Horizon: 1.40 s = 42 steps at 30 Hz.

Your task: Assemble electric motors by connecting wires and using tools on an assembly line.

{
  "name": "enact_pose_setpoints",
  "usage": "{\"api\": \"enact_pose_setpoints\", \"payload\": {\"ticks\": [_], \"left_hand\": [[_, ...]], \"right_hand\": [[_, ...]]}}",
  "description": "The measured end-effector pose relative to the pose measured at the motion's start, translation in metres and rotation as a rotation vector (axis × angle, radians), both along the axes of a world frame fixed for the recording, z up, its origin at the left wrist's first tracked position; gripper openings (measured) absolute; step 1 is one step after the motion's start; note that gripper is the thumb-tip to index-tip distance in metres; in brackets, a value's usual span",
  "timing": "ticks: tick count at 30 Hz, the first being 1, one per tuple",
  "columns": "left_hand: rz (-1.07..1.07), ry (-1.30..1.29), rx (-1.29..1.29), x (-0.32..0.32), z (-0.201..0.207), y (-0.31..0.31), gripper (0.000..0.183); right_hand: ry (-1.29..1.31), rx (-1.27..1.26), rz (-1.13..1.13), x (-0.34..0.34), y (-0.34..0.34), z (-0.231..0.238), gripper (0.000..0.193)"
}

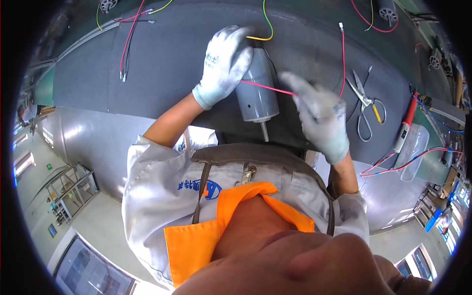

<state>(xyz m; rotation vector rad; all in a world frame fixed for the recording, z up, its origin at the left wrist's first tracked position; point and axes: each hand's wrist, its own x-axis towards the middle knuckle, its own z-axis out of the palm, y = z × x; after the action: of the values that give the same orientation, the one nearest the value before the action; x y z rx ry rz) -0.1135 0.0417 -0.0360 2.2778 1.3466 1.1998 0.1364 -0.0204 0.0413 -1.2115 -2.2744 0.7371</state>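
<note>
A grey cylindrical electric motor (256, 91) lies on the dark work surface in front of me, its metal shaft pointing toward my body. My left hand (221, 64), in a white glove, is curled at the motor's upper left side. A red wire (268, 87) stretches straight across the motor between my two hands. My right hand (319, 115), gloved and blurred by motion, is closed at the wire's right end, with its index finger partly extended. Beyond the motor's far end a yellow-green wire (269, 24) curves away. The fingertips of my left hand are partly hidden.
Scissors (365, 101) with one yellow grip lie to the right, beside a red wire with a terminal (341, 54). Farther right is a red-handled soldering-iron-like tool (407, 120) with its cable. More motors (387, 14) and loose wires (129, 46) lie around the far side.
</note>
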Motion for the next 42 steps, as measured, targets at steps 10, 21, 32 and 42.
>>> {"api": "enact_pose_setpoints", "payload": {"ticks": [10, 21, 32, 42], "left_hand": [[0.129, 0.002, -0.132, -0.008, 0.014, -0.047, 0.041], [-0.217, -0.204, -1.377, -0.035, 0.084, -0.032, 0.07], [0.063, -0.162, -1.205, -0.011, 0.072, -0.043, 0.051], [0.045, -0.199, -1.146, -0.002, 0.043, -0.031, 0.046]], "right_hand": [[-0.393, 0.384, -0.132, -0.022, 0.071, -0.037, 0.024], [-0.466, 0.258, 0.737, -0.161, -0.033, 0.007, 0.022], [-0.357, 0.266, -0.293, 0.157, -0.052, -0.071, 0.049], [-0.241, 0.777, -1.347, 0.314, -0.087, -0.033, 0.025]]}}
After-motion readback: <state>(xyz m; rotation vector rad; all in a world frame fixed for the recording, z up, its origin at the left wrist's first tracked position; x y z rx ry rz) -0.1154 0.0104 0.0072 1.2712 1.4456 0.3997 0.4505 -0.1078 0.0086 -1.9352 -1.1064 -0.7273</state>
